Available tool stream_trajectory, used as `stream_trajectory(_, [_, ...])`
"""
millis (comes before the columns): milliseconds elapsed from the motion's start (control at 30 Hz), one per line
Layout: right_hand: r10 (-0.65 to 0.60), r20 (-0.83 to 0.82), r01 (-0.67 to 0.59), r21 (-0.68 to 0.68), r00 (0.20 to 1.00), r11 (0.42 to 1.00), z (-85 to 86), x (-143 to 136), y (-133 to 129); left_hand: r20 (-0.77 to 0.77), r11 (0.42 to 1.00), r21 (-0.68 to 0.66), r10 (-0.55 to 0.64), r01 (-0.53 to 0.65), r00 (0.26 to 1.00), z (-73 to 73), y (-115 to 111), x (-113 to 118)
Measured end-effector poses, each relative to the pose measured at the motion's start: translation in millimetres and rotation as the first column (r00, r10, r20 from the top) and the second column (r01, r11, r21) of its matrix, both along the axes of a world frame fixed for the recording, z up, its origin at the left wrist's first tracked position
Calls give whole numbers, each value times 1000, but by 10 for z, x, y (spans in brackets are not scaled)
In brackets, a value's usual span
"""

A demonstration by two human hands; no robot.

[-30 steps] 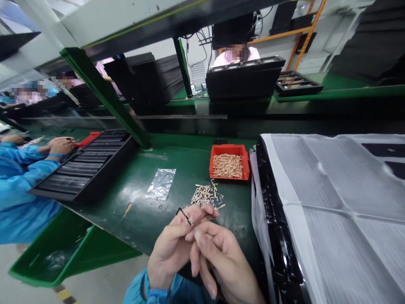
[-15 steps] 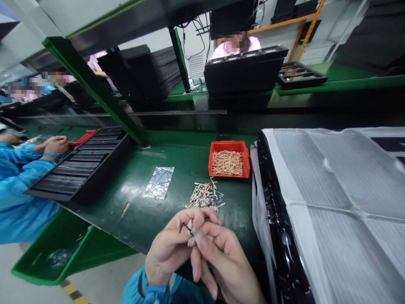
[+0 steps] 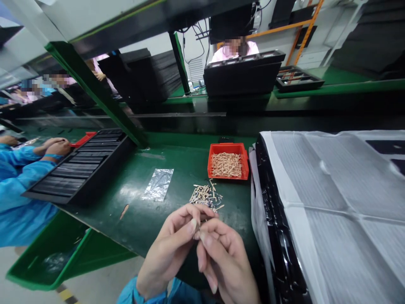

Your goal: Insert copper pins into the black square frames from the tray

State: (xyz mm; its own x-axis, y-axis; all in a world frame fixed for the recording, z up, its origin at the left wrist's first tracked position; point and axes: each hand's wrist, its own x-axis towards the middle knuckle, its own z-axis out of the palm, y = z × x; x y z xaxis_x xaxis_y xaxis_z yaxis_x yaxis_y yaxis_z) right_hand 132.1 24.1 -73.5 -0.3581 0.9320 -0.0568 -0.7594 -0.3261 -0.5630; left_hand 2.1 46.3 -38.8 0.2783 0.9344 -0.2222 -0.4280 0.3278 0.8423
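My left hand (image 3: 177, 240) and my right hand (image 3: 223, 249) meet at the front of the green table (image 3: 126, 228), thumbs and index fingertips pinched close together. Between the fingertips is a small part, mostly covered, too small to make out. Just beyond my fingers lies a loose pile of small beige and dark strips (image 3: 204, 195). Behind that pile stands a red bin (image 3: 245, 166) full of small beige pieces (image 3: 226, 164). A clear plastic bag (image 3: 158, 184) lies flat to the left of the pile.
White sheeting (image 3: 316, 177) covers black trays (image 3: 278, 228) on the right. A black tray of dark strips (image 3: 82, 164) sits at left, beside a co-worker's blue sleeves (image 3: 19, 181). A green bin (image 3: 34, 283) is below the table edge. Another person sits behind black trays (image 3: 243, 76).
The thin dark piece that stuck out between my fingers is now hidden. My left thumb has moved up against the index finger, and both hands remain close together.
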Motion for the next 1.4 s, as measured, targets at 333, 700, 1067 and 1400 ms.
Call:
stream_trajectory(333, [-306, 464, 378, -67, 831, 923, 128, -78, -118, -520, 756, 625, 590, -196, 618, 69, -233, 222])
stream_trajectory(700, [-437, 607, 478, 105, 664, 872, 52, -221, -152, -475, 721, 645, 638, -255, 606, 11, -164, 210])
stream_trajectory(1067, [-490, 644, 499, 189, 587, 846, -1, -239, -161, -610, 816, 563, 517, -131, 601, 72, -140, 163])
stream_trajectory(1400, [-521, 648, 486, 256, 555, 836, -57, -221, -169, -643, 855, 517, 413, -31, 645, 35, -142, 66])
